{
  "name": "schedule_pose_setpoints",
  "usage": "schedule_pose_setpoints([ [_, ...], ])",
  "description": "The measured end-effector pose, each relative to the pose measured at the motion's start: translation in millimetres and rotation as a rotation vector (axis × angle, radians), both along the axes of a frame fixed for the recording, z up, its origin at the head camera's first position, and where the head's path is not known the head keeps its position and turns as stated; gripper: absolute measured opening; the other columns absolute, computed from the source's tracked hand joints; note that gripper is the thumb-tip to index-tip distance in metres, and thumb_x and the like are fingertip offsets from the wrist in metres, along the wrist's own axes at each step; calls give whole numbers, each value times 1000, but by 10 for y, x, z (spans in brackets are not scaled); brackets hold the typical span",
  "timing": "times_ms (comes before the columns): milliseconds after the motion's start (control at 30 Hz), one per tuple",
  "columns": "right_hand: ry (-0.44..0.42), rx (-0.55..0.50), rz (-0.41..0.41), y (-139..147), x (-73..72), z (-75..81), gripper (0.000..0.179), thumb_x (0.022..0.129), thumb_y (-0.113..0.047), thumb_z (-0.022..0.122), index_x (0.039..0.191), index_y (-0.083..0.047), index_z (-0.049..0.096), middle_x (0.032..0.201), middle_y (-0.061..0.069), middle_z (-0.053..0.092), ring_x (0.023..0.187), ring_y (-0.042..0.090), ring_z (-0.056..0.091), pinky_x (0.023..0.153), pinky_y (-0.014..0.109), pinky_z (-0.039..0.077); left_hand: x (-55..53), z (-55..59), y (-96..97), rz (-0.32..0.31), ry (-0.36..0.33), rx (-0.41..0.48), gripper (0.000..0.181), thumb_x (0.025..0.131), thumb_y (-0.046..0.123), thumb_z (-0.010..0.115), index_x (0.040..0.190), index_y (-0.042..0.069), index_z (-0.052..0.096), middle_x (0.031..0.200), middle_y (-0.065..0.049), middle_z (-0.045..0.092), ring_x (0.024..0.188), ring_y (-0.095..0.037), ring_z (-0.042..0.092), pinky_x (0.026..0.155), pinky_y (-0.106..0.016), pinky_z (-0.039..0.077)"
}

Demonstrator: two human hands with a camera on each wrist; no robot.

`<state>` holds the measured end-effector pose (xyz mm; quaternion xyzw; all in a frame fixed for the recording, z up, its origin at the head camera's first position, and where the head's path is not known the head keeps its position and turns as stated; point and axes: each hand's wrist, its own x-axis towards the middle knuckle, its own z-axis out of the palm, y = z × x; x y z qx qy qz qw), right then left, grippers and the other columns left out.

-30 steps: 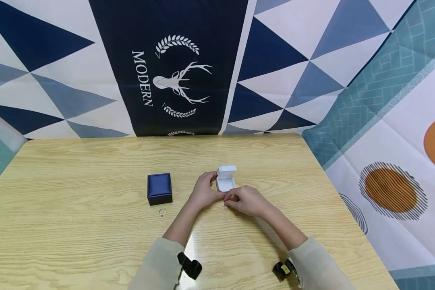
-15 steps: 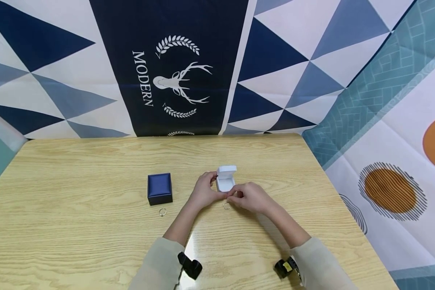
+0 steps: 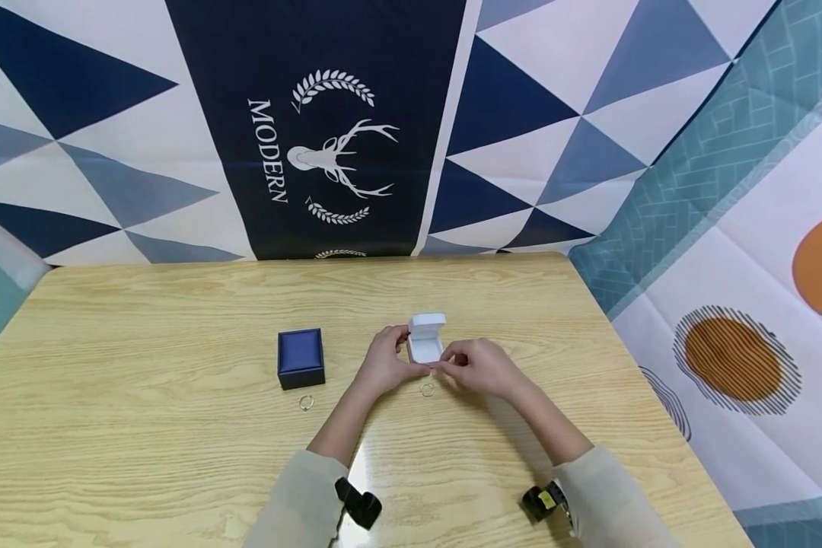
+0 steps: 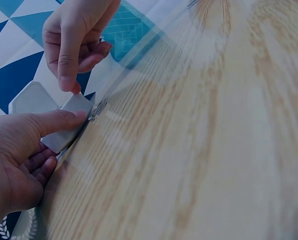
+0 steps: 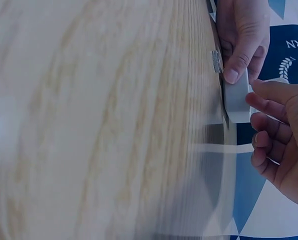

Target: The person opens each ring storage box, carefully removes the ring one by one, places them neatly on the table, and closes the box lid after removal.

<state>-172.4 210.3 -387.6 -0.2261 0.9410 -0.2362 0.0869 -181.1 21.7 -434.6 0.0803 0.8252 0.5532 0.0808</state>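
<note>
A small white ring box [image 3: 426,349] stands on the table with its lid raised and its pale inside showing. My left hand [image 3: 389,359] grips it from the left, thumb along the front wall; the left wrist view shows that thumb [image 4: 64,120] pressed on the box. From the right, my right hand [image 3: 478,368] has its thumb and index finger at the front right corner, seemingly pinching the rim; the other fingers [image 5: 269,137] are loosely curled. A thin ring [image 3: 428,390] lies just in front of the box, its sparkling band [image 4: 98,109] close to the wall.
A dark blue box [image 3: 301,359] stands shut to the left on the wooden table [image 3: 144,457]. In front of it lies another gold-coloured ring [image 3: 306,403]. Patterned cloth [image 3: 342,152] hangs behind the table's far edge.
My right hand has moved slightly up and right, off the ring near the box to the box's front right corner. That ring now shows fully. My left hand keeps its grip.
</note>
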Motion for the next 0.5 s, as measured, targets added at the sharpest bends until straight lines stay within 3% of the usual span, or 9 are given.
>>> schedule_pose_setpoints([
  [267,33,-45,-94,38,-43,16,19,88,-29,64,86,-12,72,57,-5,55,52,6,44,49,20,37,7,-6,-4,10,14,-13,72,65,16,86,127,-1,53,119,-13,56,112,-26,51,100,-39,45],
  [500,40,-106,-189,49,-44,16,23,89,-28,62,92,-7,72,71,-1,63,62,9,51,55,22,43,6,-3,5,8,4,-4,71,65,15,86,126,0,53,118,-13,57,112,-26,51,99,-39,45],
])
